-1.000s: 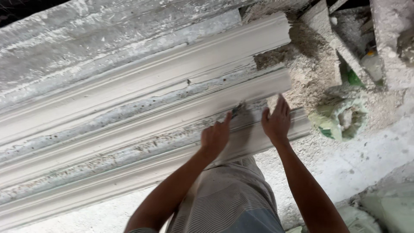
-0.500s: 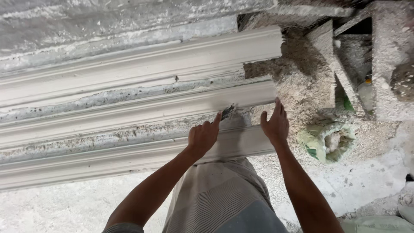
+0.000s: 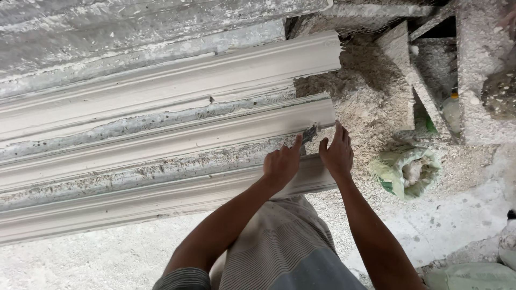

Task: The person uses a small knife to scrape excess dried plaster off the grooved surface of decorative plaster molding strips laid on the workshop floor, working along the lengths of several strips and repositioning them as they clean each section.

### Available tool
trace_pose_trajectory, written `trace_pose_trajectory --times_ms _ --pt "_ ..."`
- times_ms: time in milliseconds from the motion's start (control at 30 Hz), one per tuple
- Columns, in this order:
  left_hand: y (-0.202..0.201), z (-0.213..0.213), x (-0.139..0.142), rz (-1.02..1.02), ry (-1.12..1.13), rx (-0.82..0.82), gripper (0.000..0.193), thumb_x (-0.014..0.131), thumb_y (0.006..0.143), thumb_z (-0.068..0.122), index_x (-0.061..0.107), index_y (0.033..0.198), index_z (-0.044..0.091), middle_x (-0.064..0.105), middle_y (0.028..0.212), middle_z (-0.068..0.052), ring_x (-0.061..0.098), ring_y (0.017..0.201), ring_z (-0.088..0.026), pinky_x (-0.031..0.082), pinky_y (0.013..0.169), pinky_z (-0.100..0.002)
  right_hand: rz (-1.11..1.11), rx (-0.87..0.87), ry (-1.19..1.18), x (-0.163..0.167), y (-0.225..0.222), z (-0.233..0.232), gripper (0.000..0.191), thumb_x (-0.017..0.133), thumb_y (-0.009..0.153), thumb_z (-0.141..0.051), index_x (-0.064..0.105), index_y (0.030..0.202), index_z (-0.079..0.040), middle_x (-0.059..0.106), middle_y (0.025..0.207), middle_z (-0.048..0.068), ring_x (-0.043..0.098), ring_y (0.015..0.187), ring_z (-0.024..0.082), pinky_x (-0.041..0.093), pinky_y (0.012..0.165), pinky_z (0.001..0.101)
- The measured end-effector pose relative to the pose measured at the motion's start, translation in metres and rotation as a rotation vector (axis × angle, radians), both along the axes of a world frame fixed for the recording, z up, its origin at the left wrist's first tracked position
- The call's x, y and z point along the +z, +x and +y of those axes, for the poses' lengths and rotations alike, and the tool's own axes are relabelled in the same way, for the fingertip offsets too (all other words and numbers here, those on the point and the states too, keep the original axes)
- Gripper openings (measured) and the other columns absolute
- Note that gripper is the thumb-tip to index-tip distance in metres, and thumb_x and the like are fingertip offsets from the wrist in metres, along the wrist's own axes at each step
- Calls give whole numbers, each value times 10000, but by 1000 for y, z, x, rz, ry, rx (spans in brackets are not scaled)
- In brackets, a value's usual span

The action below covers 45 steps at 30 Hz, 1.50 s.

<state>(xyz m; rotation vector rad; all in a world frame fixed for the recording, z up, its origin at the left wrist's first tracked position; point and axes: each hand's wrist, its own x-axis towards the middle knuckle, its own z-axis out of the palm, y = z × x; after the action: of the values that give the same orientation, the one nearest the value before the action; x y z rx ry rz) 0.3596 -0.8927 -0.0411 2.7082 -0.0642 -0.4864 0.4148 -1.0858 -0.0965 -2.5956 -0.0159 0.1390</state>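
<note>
Three long white plaster mouldings lie side by side on a crusted bench: a far one [image 3: 215,75], a middle one [image 3: 177,137] and a near one [image 3: 134,201]. My left hand [image 3: 280,166] is at the right end of the middle moulding, pinching a small dark scraper blade [image 3: 309,133] whose tip touches that end. My right hand [image 3: 337,153] lies just to the right, fingers up against the same end, above the end of the near moulding. It holds nothing.
A pile of plaster rubble [image 3: 371,96] rises past the moulding ends. A green sack [image 3: 406,172] with white lumps sits on the dusty floor at right, and a pale bag [image 3: 473,276] at the bottom right. Plaster-caked frames [image 3: 473,64] stand at the upper right.
Both hands stay at the moulding ends. My left hand has edged right and up, bringing the scraper to the tip of the middle moulding; the view has shifted slightly.
</note>
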Motion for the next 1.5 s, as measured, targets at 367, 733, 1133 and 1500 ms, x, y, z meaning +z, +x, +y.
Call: trace_pose_trajectory --times_ms 367,733,1133,1500 --pt "4 -9 6 -21 0 -40 633 561 998 246 331 1574 123 698 806 -182 720 595 -301 575 491 -453 99 -93 -14 1 -2 3 617 505 972 -109 363 1573 -95 451 1527 169 499 1369 362 445 1053 527" --pt "30 -31 12 86 11 -123 715 594 976 184 267 1609 137 728 869 -188 740 718 -326 604 584 -468 125 -152 40 11 3 1 632 521 930 -47 428 1544 -163 447 1543 106 496 1382 337 441 1069 523" --pt "36 -32 6 -153 -197 -62 538 546 1009 233 419 1525 147 726 895 -181 720 683 -364 583 585 -503 -55 -201 169 20 2 -5 649 514 921 -57 328 1539 8 486 1435 241 580 1253 425 536 951 524" --pt "-81 87 32 95 -1154 557 431 594 1018 269 565 1405 83 613 760 -10 489 504 -60 432 438 -262 -115 -95 76 21 -21 17 540 505 994 -136 427 1518 -36 435 1503 235 457 1370 433 434 1077 540"
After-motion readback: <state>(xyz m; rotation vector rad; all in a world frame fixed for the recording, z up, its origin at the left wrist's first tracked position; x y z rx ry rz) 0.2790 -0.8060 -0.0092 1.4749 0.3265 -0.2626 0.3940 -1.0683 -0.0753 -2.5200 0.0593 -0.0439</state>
